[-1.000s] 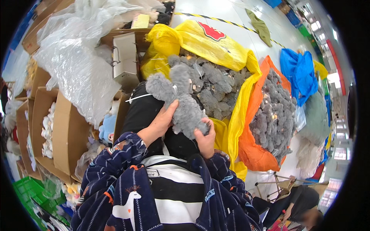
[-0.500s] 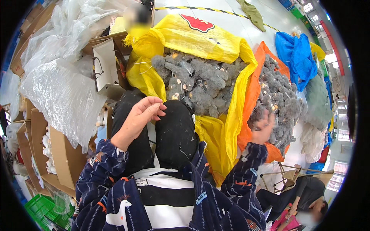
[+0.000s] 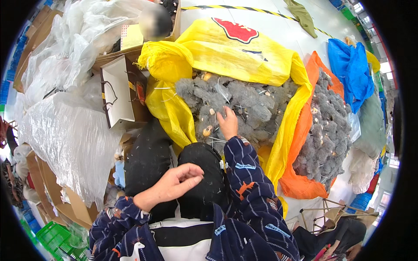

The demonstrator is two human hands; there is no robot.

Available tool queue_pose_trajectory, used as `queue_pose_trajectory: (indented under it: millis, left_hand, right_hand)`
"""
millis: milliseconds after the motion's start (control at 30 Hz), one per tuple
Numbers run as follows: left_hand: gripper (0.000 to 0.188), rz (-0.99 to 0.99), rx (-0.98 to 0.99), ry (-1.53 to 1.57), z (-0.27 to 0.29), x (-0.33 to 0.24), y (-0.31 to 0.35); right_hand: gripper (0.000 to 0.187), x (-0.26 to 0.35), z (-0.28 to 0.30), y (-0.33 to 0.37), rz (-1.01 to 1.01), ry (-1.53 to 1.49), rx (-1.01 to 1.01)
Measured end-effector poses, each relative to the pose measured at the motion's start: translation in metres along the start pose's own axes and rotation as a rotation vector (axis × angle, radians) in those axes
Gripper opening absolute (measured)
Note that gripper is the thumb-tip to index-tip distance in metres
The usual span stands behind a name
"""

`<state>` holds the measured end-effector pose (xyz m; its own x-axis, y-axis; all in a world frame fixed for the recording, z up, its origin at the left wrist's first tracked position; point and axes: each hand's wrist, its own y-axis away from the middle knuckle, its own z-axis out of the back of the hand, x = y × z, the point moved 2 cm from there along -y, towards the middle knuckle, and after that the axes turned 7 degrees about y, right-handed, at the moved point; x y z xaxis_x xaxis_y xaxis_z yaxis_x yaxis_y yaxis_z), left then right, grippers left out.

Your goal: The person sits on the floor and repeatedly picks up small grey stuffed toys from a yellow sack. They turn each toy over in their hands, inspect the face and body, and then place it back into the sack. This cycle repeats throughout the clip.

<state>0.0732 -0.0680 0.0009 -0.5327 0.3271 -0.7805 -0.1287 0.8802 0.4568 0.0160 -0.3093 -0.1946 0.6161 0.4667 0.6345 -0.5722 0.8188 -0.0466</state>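
A yellow woven sack (image 3: 244, 65) lies wide-mouthed in front of my knees, full of grey fluffy pieces (image 3: 257, 104) with small beige parts and thin white strips among them. My right hand (image 3: 228, 124) reaches into its near side, fingers a little apart and touching the grey fluff; no piece is visibly gripped. Over my thighs hovers my left hand (image 3: 180, 180), palm turned inward, its fingers loosely bent and the thumb apart, with nothing visible in it.
Right of the yellow sack stands an orange sack (image 3: 300, 165) with more grey fluffy pieces. A blue bag (image 3: 350, 71) lies beyond. On the left are clear plastic sheeting (image 3: 65, 143), a white-sided paper bag (image 3: 117, 93) and cardboard boxes (image 3: 80, 209). Another person (image 3: 344, 235) sits at lower right.
My right hand has moved left from over the orange sack into the yellow sack. My left hand has come lower, nearer to me. The whole view has shifted slightly.
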Motion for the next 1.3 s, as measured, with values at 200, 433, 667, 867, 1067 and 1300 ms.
queue_pose_trajectory:
  millis: [200, 433, 667, 867, 1067, 1300]
  left_hand:
    - [0.022, 0.08, 0.041, -0.027, 0.003, -0.009, 0.003]
    - [0.02, 0.034, 0.03, -0.019, 0.006, -0.006, 0.008]
    - [0.021, -0.149, -0.005, -0.044, 0.004, 0.005, 0.006]
    - [0.048, -0.453, -0.175, -0.426, 0.003, -0.009, 0.02]
    - [0.076, -0.999, -0.277, -0.743, -0.036, -0.018, 0.05]
    - [0.055, -0.238, 0.072, 0.024, -0.028, 0.035, 0.078]
  right_hand:
    - [0.032, 0.076, -0.018, -0.039, 0.075, 0.06, 0.023]
    - [0.026, 0.023, -0.004, -0.033, 0.026, -0.089, -0.174]
    - [0.024, 0.043, 0.112, 0.008, -0.033, -0.45, -0.271]
    - [0.011, 0.148, 0.215, 0.074, 0.018, -0.768, -0.238]
    - [0.008, 0.203, 0.225, 0.15, -0.119, -1.172, -0.01]
    - [0.018, 0.179, 0.199, 0.168, -0.412, -1.457, 0.492]
